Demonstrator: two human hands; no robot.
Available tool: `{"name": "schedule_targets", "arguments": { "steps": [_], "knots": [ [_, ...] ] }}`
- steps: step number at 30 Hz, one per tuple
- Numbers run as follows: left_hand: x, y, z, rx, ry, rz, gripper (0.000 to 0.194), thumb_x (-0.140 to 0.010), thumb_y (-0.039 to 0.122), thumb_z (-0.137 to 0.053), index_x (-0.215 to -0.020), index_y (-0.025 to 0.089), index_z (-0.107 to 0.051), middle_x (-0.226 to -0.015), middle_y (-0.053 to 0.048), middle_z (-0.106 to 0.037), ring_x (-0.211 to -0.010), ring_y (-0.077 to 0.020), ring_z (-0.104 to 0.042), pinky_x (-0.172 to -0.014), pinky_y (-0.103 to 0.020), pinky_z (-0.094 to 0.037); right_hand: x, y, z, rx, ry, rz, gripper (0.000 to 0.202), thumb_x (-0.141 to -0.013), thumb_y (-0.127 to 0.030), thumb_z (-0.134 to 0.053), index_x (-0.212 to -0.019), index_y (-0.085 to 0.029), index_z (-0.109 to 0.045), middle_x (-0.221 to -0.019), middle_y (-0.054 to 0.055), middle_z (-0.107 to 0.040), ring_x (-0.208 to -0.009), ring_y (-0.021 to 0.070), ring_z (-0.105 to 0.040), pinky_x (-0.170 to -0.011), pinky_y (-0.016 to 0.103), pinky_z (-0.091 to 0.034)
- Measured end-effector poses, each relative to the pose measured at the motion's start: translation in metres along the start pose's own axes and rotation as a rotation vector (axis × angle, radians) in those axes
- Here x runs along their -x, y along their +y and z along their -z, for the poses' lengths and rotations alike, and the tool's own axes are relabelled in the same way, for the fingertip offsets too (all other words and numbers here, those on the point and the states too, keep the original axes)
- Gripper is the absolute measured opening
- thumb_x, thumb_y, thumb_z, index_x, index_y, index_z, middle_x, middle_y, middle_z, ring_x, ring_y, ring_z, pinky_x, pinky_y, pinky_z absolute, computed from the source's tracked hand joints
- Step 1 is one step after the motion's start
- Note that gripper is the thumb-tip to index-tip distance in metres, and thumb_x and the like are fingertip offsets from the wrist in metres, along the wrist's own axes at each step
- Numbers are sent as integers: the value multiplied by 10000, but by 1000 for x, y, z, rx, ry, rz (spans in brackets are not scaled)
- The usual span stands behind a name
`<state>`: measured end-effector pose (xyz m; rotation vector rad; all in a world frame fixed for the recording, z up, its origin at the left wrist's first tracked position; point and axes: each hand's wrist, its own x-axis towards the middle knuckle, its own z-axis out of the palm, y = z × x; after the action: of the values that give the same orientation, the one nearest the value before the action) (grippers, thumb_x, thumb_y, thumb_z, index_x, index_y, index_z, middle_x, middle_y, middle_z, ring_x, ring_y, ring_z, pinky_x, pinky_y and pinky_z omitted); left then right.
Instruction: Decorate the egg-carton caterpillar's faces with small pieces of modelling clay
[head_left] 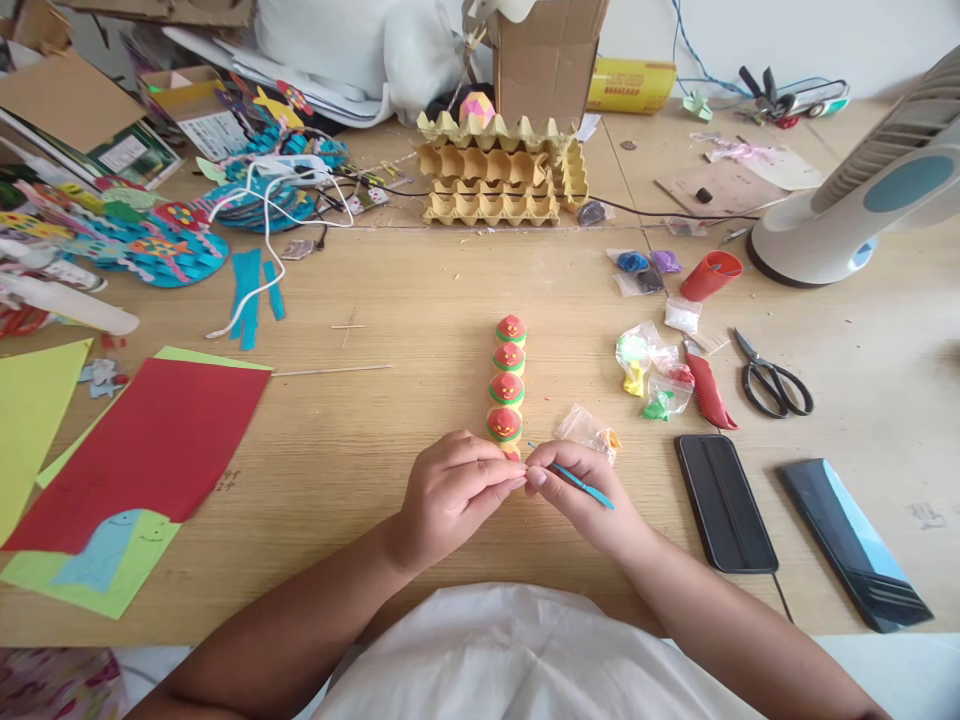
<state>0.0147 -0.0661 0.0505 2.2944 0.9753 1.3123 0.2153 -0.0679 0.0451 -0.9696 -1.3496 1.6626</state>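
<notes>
A row of egg-carton cups (508,388) runs away from me, covered in red and green clay with small yellow smiling faces. The nearest cup is partly hidden by my hands. My left hand (459,492) is closed in a pinch at the near end of the row, its fingertips meeting those of my right hand. Whatever it pinches is too small to make out. My right hand (589,497) is closed, with a thin blue clay modelling tool (583,484) held slantwise in its fingers. Just beyond it lies a clear plastic bag (585,430) with a bit of orange in it.
To the right lie bagged clay (660,375), a red cutter (709,388), black scissors (772,378), a phone (726,502) and a dark glossy slab (853,540). Red paper (161,440) is at left. Egg cartons (491,180) and a fan (847,200) stand farther back.
</notes>
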Motion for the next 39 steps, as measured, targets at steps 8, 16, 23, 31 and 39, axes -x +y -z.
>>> {"name": "schedule_targets", "arguments": {
  "steps": [8, 16, 23, 31, 39],
  "knots": [
    [1, -1, -2, -7, 14, 14, 207, -888, 153, -772, -1088, 179, -727, -896, -28, -732, -761, -121, -644, -713, -248, -545, 0, 0, 0, -47, 42, -28, 259, -909, -428, -751, -830, -185, -708, -755, 8, -675, -710, 124, -604, -686, 248, -484],
    [0, 0, -2, -9, 18, 11, 162, -875, 72, -754, -996, 176, -727, -858, -17, -731, -737, -115, -628, -702, -249, -525, 0, -1, -1, -63, 32, -41, 258, -885, -433, -775, -845, -188, -703, -761, 0, -650, -709, 118, -575, -680, 246, -477],
    [1, -1, -3, -56, 19, -15, 232, -868, 67, -759, -1067, 179, -720, -887, -23, -738, -740, -116, -624, -707, -252, -526, 0, 1, -1, -192, 22, -89, 241, -852, -408, -819, -846, -200, -697, -756, -16, -647, -722, 110, -590, -707, 241, -485],
    [0, 0, -2, -12, -8, -2, 206, -871, 50, -746, -1024, 187, -726, -869, -19, -738, -743, -118, -622, -706, -258, -521, -1, 1, 0, -160, 6, -69, 237, -917, -415, -747, -843, -197, -693, -772, -5, -651, -729, 120, -591, -725, 255, -490],
    [0, 0, -3, -20, 26, 1, 232, -870, 117, -770, -1079, 199, -716, -892, -23, -741, -747, -127, -652, -699, -262, -540, -1, 2, 0, -201, 32, -101, 252, -885, -424, -785, -820, -196, -698, -763, -6, -676, -734, 121, -623, -734, 256, -509]
  ]
}}
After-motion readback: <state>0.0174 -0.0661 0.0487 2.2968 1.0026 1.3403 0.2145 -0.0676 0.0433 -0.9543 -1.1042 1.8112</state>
